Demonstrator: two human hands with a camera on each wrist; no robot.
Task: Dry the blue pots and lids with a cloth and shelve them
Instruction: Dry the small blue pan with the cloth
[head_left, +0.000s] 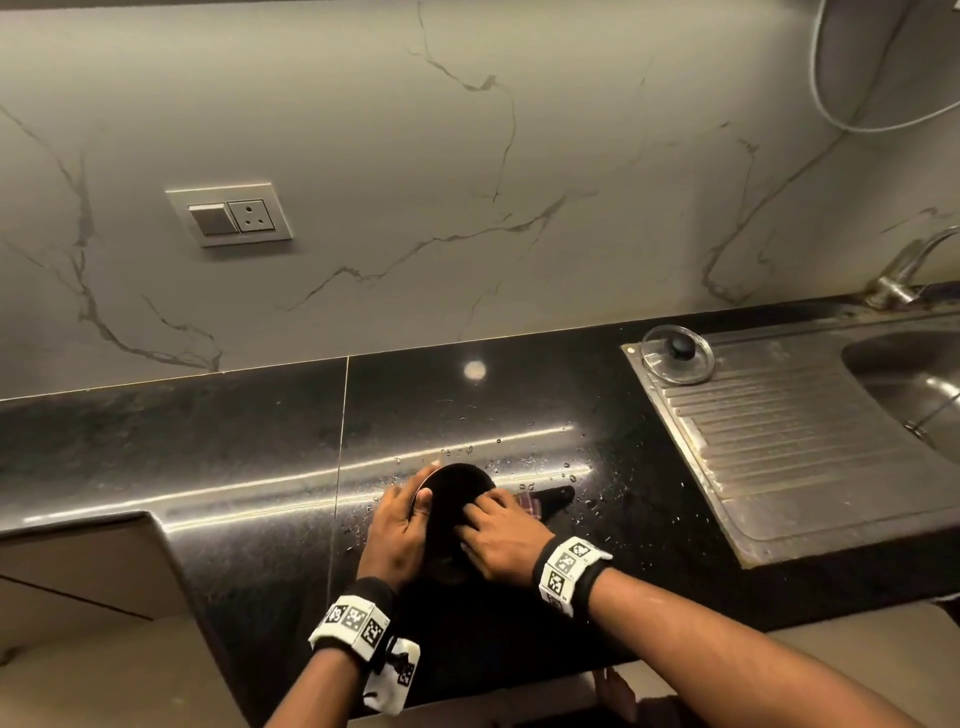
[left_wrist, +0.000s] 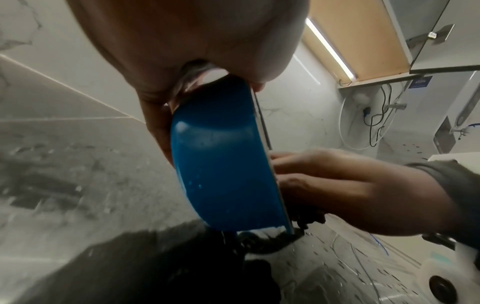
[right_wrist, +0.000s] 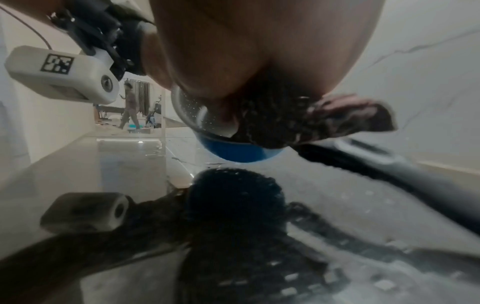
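Drying is under way, we judge, and no shelving shows yet. Our left hand (head_left: 397, 525) grips the rim of a blue pot (left_wrist: 223, 160), tipped on its side on the wet black table (head_left: 249, 457), while our right hand (head_left: 498, 535) presses a dark cloth (right_wrist: 270, 121) into the pot's dark inside, fingers curled on it. The pot's blue outside carries droplets, its handle (head_left: 553, 499) pointing right. One glass lid (head_left: 677, 354) waits on the sink's draining board (head_left: 789, 447), well apart, apparently undried.
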